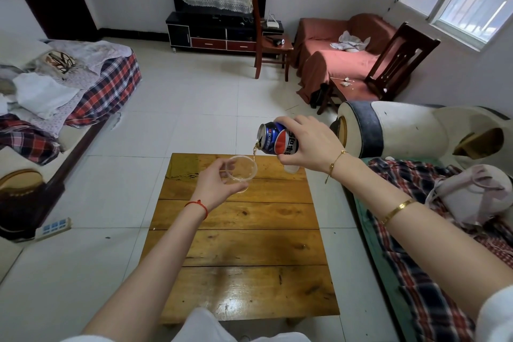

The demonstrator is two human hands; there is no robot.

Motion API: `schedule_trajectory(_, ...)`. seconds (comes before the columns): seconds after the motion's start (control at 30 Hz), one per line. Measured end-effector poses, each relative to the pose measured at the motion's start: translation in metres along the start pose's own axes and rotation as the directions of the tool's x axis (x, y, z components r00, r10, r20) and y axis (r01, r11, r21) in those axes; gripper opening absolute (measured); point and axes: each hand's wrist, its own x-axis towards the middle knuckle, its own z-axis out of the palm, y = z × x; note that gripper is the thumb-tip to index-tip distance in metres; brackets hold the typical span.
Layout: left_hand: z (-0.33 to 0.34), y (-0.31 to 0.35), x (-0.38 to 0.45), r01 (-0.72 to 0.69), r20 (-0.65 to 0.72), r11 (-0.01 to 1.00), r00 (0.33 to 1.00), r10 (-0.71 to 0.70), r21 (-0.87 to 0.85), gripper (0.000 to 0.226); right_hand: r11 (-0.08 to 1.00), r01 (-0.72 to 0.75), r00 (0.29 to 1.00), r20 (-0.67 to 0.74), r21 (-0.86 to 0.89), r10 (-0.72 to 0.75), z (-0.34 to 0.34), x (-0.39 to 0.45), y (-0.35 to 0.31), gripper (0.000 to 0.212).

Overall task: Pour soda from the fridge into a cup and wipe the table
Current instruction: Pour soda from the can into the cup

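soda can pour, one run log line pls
step: pouring | right hand: tilts soda can | left hand: holds clear cup | wooden table: not wiped

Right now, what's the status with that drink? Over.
Right hand grips tilted can, soda streaming out. Left hand holds clear cup on the table, nearly empty. Nothing blocking the pour.

White tiled floor (172, 97) lay under daylight from a window (469, 0) at right. A red-covered sofa (333, 58), wooden chair (266, 44) and dark TV cabinet (211, 33) stood along white walls.
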Motion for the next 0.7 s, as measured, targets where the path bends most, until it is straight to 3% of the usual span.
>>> schedule_trajectory(0.7,-0.0024,0.0031,0.0023,0.005,-0.002,0.999,1.000,-0.005,0.031,0.069,1.000,0.007,1.000,0.015,-0.004,-0.007,0.0014,-0.0009,-0.0009,0.073)
